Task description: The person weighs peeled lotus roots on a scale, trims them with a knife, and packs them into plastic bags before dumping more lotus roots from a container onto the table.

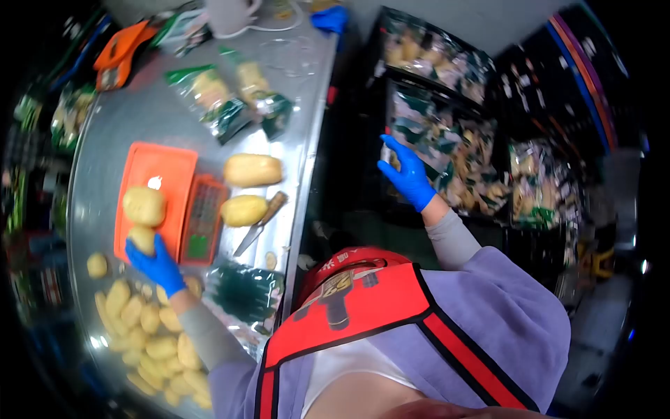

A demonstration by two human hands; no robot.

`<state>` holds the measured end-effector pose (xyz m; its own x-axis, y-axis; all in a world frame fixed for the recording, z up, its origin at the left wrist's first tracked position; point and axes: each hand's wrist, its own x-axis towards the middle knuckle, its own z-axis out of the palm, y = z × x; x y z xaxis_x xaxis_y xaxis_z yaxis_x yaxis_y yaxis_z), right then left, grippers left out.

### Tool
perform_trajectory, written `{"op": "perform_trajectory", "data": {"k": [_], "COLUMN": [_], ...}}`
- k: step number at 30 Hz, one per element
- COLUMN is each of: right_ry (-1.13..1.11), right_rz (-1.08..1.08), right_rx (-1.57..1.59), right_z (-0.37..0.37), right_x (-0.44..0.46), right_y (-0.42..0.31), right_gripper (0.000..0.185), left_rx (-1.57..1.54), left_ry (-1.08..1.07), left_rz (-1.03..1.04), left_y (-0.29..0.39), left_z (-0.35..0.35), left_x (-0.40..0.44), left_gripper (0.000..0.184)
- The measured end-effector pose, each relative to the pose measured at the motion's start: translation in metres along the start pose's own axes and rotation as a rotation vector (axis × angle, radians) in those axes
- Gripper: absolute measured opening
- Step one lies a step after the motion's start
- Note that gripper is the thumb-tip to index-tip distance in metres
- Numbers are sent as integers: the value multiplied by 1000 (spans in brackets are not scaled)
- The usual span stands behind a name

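On the orange scale (165, 153), two peeled potatoes lie end to end. The farther potato (144, 205) is larger; my blue-gloved left hand (155, 265) closes around the nearer potato (142, 239). Away from the table, my right hand (406, 174), also in a blue glove, is held out with fingers apart and curved. No held object shows in it. Beside the scale's display panel lie a long peeled potato (252, 170) and a shorter one (243, 210). A knife (261, 223) with a brown handle rests against the shorter one.
A heap of peeled potatoes (150, 342) covers the table's near left. Plastic bags (244, 293) lie by its near edge, filled bags (209, 98) farther back. An orange tool (122, 56) sits at the far corner. Crates of bagged produce (447, 133) stand to the right.
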<state>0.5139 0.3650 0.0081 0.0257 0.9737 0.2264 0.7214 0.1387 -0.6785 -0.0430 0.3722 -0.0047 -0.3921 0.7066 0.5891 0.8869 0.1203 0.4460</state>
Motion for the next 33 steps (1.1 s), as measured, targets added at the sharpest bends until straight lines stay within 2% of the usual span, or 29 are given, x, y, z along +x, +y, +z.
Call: {"op": "perform_trajectory", "data": {"k": [4, 5, 6, 7, 9, 10, 13, 15, 16, 17, 19, 21, 22, 23, 25, 26, 30, 33], "right_ry": [170, 258, 258, 343, 457, 487, 527, 469, 417, 408, 177, 10, -76, -173, -456, -603, -825, -824], "right_rz": [148, 185, 225, 235, 270, 294, 310, 288, 371, 379, 448, 525, 542, 565, 717, 767, 907, 792], "right_rx": [-69, 19, -31, 62, 168, 183, 262, 32, -51, -42, -61, -169, -163, -304, -515, -480, -395, -471], "right_z": [-67, -79, -101, -113, -141, -157, -188, -203, -209, -212, -215, -214, -209, -205, -214, -211, -211, -200], "right_x": [-34, -38, -36, -34, -19, -6, 39, 76, 92, 109, 140, 162, 171, 179, 190, 196, 206, 209], "right_y": [59, 78, 92, 124, 173, 190, 259, 312, 330, 350, 381, 399, 424, 447, 404, 438, 436, 447], "right_gripper": [50, 50, 48, 49, 50, 50, 47, 45, 48, 48, 55, 59, 66, 74, 71, 71, 77, 77], "left_rx": [150, 207, 245, 245, 154, 215, 183, 136, 77, 21, 177, 138, 63, 82, 91, 227, 184, 265], "left_ry": [-112, -128, -81, -81, 116, 150, 189, 141, 158, 171, 143, 113, 118, 115, 92, 89, 65, 14], "left_rz": [-40, -57, -102, -91, -64, 9, -6, -61, -68, -77, -119, -149, -177, -174, -215, -180, -235, -215], "left_y": [14, 18, 21, 30, 52, 52, 113, 157, 173, 188, 206, 212, 208, 208, 219, 224, 241, 243], "left_z": [-11, -12, -10, -12, -19, -22, -24, -22, -18, -15, -11, -8, -6, -7, -9, -10, -9, -4], "left_x": [3, 4, 3, 4, 2, 1, -14, -26, -32, -38, -47, -53, -54, -57, -60, -62, -64, -65], "left_gripper": [75, 78, 83, 83, 80, 75, 70, 69, 68, 68, 67, 67, 67, 67, 66, 66, 66, 64]}}
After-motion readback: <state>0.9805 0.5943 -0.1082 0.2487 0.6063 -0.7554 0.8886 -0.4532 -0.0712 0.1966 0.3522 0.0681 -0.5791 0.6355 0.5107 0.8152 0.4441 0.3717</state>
